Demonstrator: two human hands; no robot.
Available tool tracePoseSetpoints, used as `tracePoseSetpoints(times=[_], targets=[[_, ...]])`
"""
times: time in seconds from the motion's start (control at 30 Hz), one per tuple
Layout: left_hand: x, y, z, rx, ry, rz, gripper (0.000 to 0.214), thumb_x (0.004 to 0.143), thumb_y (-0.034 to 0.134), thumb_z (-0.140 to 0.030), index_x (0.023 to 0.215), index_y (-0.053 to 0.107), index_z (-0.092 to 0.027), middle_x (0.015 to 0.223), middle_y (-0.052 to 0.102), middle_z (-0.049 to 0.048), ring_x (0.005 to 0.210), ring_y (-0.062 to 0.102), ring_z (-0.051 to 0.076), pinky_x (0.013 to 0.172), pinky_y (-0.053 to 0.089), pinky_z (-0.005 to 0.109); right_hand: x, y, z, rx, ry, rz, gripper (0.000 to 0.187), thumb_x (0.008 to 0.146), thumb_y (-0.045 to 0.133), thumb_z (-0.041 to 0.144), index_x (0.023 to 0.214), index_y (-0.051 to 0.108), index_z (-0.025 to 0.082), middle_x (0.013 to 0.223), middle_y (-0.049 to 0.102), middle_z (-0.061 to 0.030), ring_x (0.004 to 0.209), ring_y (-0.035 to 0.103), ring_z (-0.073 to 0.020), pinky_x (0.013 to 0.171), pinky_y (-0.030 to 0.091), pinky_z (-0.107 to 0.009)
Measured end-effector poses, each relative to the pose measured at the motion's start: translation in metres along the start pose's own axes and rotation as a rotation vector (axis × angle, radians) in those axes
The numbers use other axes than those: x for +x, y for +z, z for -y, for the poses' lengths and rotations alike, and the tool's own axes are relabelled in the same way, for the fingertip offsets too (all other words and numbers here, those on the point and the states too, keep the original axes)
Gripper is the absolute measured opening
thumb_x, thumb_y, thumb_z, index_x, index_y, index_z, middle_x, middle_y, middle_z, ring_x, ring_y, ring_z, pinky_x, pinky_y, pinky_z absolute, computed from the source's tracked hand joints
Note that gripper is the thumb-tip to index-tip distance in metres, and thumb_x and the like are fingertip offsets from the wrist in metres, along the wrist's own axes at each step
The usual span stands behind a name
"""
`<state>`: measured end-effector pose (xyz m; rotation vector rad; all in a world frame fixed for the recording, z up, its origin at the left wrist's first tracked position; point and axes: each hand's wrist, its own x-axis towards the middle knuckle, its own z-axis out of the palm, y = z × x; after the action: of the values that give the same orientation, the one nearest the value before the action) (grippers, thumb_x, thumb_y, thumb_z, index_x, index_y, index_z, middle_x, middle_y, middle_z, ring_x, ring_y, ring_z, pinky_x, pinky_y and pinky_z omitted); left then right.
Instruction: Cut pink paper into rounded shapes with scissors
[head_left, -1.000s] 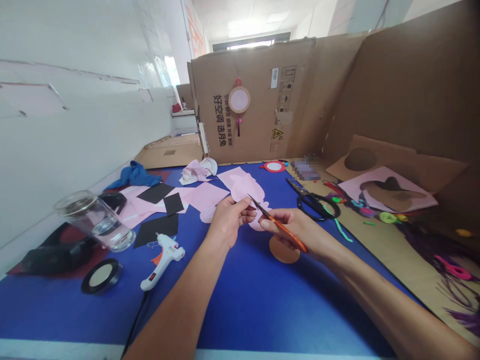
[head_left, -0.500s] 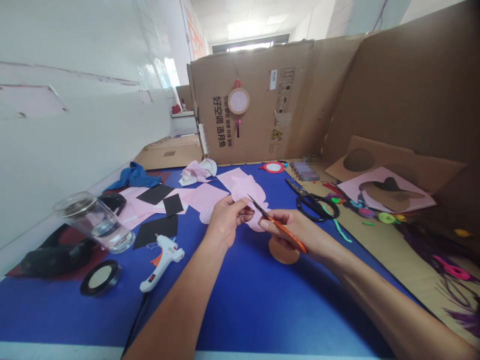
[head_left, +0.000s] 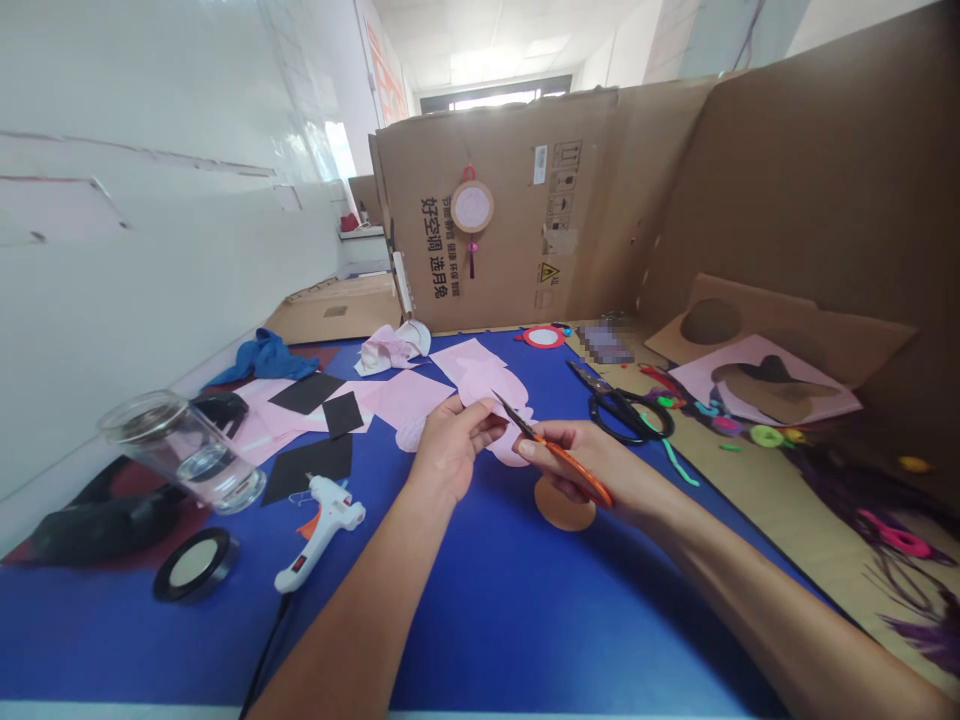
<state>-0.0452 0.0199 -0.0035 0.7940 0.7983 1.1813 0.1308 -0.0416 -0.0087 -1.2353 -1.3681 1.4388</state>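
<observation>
My left hand [head_left: 450, 445] pinches a piece of pink paper [head_left: 499, 392] just above the blue table top [head_left: 480, 600]. My right hand [head_left: 592, 465] grips small orange-handled scissors [head_left: 551, 448], whose blades point up-left into the paper's edge beside my left fingertips. A round tan cardboard disc [head_left: 562, 508] lies on the table under my right hand.
Large black scissors [head_left: 622, 405] lie right of my hands. A white glue gun [head_left: 319, 525], a black tape roll [head_left: 191, 565] and a tilted glass jar [head_left: 180, 450] sit at left. Pink and black paper scraps [head_left: 322, 405] lie behind. Cardboard walls [head_left: 787, 180] close the back and right.
Both hands have stayed almost in place with paper and scissors; the camera view has shifted slightly, so everything sits a little lower and to the left.
</observation>
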Motion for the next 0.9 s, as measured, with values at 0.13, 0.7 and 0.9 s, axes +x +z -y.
tracePoseSetpoints(times=[0.13,0.7,0.9], targets=[[-0.0001,-0.0001,-0.0002,-0.006,-0.005,0.005,0.017,0.070,0.085,-0.016,0.082,0.074,-0.012,0.077,0.076,0.0063,0.070,0.072,0.016,0.075,0.059,0.030,0.0000,-0.0002,-0.0004,0.009,-0.012,0.006,0.050,0.074,0.088,0.062,0.079,0.061,0.020,0.053,0.043,0.0100,0.043,0.032,-0.0064,0.040,0.022,-0.021],[-0.0012,0.0012,-0.0010,0.000,-0.007,0.006,0.020,0.068,0.087,-0.018,0.082,0.073,-0.014,0.076,0.076,0.0065,0.069,0.071,0.016,0.076,0.059,0.030,-0.0002,0.0038,0.0030,0.003,0.014,-0.020,0.052,0.071,0.089,0.064,0.078,0.060,0.021,0.049,0.043,0.0107,0.040,0.031,-0.0064,0.039,0.021,-0.022],[-0.0007,0.0016,0.0003,-0.021,0.000,0.002,0.016,0.072,0.085,-0.015,0.082,0.073,-0.014,0.077,0.076,0.0059,0.069,0.071,0.016,0.076,0.059,0.031,-0.0007,0.0044,-0.0002,-0.001,0.028,-0.023,0.052,0.073,0.086,0.065,0.079,0.060,0.021,0.050,0.049,0.0091,0.041,0.035,-0.0072,0.038,0.026,-0.021]])
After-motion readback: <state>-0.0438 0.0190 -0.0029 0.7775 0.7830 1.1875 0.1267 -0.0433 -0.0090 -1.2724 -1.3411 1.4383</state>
